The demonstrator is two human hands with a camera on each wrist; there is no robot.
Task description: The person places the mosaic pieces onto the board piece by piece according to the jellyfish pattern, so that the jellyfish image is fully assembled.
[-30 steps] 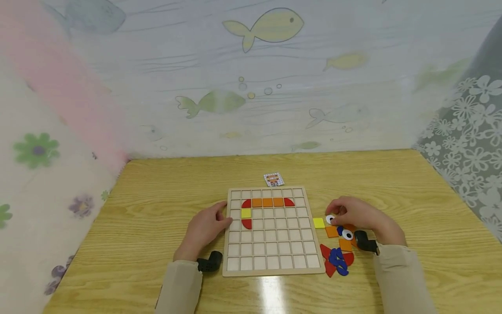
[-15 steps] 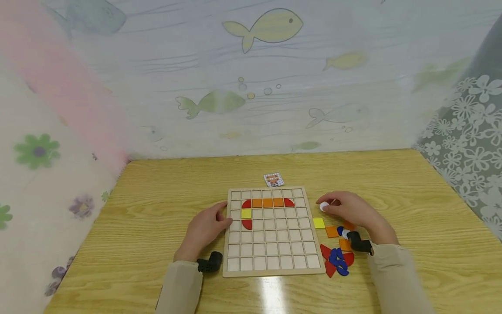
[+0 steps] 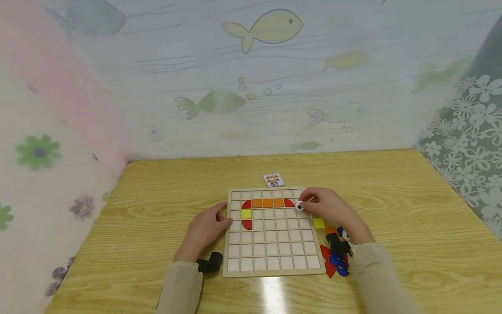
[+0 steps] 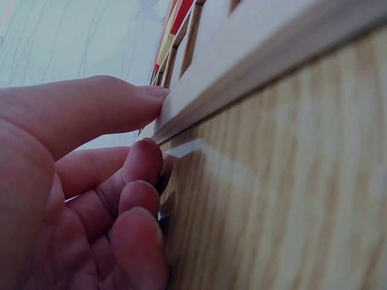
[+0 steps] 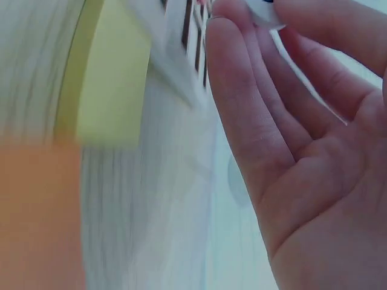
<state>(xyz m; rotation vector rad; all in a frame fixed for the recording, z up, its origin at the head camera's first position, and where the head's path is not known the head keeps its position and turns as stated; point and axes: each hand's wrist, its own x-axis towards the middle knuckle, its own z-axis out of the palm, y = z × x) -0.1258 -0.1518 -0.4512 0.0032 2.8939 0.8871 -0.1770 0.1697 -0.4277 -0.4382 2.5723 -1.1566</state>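
1. Right hand [image 3: 331,209]: fingertips pinch a small white round eye piece with a black pupil [image 3: 300,206]. Over the last second we saw it carried from the loose pile leftward; it now hangs over the right edge of the wooden grid board [image 3: 270,270], just beside the red quarter-round tile [image 3: 289,202].
2. We judge that the placement is about to happen; the piece is not yet seated.
3. Left hand [image 3: 204,229]: unchanged, fingers loosely curled against the board's left edge, steadying it.
4. Around: orange square tiles [image 3: 267,203], yellow square tile [image 3: 245,213] in the grid; loose yellow square [image 3: 319,223], blue and red pieces [image 3: 337,261] right of the board; small pattern card [image 3: 273,179] behind. Nothing blocks the nearby cells.
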